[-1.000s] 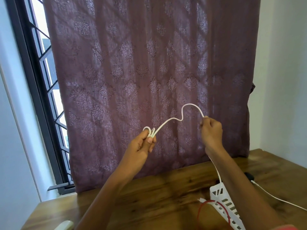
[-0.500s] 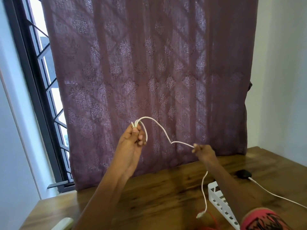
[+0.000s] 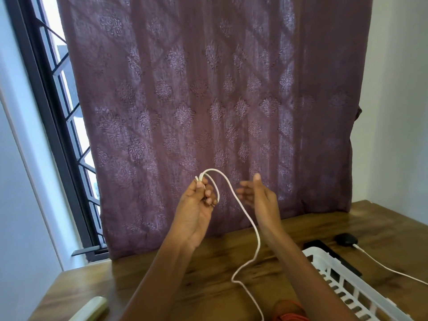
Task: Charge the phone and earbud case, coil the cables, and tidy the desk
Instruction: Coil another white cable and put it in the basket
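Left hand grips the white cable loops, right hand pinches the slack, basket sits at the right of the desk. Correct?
Not quite. In the head view the right hand is open, fingers straight, pinching nothing; the cable hangs past it to the desk. The left hand does grip the loops, and the basket is at the right.

No readable text, labels, brands, numbers or signs in view. Curtain (image 3: pixel 208 112) carries woven ornament pattern only, no lettering. White basket (image 3: pixel 361 295), white cable (image 3: pixel 245 216), surface (image 3: pixel 208 269): unmarked as far as visible.
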`<state>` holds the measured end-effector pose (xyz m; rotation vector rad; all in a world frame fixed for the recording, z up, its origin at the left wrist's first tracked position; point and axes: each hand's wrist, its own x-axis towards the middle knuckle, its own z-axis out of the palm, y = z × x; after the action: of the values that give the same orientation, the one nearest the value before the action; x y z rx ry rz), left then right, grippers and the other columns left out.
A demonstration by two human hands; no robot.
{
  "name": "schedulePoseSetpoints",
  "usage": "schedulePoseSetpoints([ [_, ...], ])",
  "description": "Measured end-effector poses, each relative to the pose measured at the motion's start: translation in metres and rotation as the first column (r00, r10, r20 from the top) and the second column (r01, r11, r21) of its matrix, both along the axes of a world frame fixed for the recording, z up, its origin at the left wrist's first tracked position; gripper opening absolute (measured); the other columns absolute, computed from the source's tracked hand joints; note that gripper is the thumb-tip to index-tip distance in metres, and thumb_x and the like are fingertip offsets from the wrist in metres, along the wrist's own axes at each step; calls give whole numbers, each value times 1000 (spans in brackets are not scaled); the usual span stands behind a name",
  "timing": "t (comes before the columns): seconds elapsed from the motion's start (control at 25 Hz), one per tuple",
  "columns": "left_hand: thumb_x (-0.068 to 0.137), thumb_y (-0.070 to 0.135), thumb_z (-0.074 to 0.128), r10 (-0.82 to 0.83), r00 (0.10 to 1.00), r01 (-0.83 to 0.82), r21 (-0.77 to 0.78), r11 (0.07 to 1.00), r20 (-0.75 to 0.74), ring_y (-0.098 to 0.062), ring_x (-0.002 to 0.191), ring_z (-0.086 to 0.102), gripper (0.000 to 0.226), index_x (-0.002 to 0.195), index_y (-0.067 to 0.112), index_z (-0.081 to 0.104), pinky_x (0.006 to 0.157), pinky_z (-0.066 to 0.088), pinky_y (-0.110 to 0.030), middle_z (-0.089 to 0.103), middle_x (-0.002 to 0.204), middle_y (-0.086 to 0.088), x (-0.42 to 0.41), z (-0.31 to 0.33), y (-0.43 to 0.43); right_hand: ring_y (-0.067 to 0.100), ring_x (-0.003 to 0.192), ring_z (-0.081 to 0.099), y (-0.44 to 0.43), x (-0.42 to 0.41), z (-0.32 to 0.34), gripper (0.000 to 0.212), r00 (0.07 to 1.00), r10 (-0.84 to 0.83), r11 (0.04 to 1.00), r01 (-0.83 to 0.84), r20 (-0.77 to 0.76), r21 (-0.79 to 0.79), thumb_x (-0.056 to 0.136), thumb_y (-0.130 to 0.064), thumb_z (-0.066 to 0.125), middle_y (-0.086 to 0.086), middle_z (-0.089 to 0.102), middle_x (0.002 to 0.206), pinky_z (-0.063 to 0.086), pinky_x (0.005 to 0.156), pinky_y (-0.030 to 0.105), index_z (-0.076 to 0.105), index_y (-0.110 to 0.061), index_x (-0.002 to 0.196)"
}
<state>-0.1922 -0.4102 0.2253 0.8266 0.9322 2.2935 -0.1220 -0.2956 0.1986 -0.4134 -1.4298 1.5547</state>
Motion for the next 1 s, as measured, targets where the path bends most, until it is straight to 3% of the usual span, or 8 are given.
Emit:
schedulePoseSetpoints([
  [0.08,99,8,30,0,1000,0,3,1000,19,-3,42,38,29,78,14,49,50,39,-15,45,49,8,-2,2,0,12,75,66,-7,8,22,29,985,151,984,-157,78,83,89,-41,51,0,69,79,51,69,22,66,-16,90],
  [0.2,99,9,29,-62,995,59,45,997,75,-3,42,37,28,78,15,47,49,39,-14,43,50,8,-5,4,-2,8,76,62,-8,7,34,25,962,-8,917,-102,274,385,78,-23,73,-10,63,85,50,66,17,61,-19,99],
  [0.44,91,8,34,-283,948,262,147,954,146,-3,41,35,20,78,13,48,45,36,-14,40,50,6,0,12,-11,10,67,61,-13,-5,28,8,956,-234,853,113,179,510,87,-16,61,-3,67,76,49,62,28,67,-21,88],
  [0.52,87,10,38,-323,938,301,169,939,124,-3,40,34,13,80,12,49,44,35,-14,40,50,7,3,18,-12,16,79,63,-21,-4,22,17,881,-410,746,174,237,643,92,-22,53,-3,70,87,46,65,29,67,-27,99],
  [0.6,89,11,37,-295,950,278,156,948,103,-3,41,35,17,85,10,53,44,35,-13,41,51,6,2,22,-12,20,85,63,-31,-5,11,22,796,-571,551,188,202,813,94,-25,46,-2,69,93,42,63,30,65,-28,104],
  [0.76,97,13,35,-66,997,68,65,996,-32,-3,54,49,27,109,8,58,57,47,-13,54,62,5,-4,25,-12,15,62,64,-43,-8,-8,23,816,-574,287,128,63,949,86,-35,49,-6,66,71,47,46,26,66,-26,98],
  [0.88,97,15,36,130,976,-135,-16,991,-176,-2,62,58,28,119,13,53,69,51,-15,61,69,5,-11,22,-13,15,68,64,-45,-5,-17,26,867,-488,344,84,102,935,81,-29,60,-6,65,77,49,52,24,65,-21,106],
  [1.0,97,16,39,323,823,-401,-75,913,-467,0,69,62,24,111,32,51,75,50,-17,66,75,9,-13,15,-16,13,72,59,-40,-1,-16,14,930,-340,527,67,138,848,86,-21,62,-4,62,82,45,62,25,67,-16,98],
])
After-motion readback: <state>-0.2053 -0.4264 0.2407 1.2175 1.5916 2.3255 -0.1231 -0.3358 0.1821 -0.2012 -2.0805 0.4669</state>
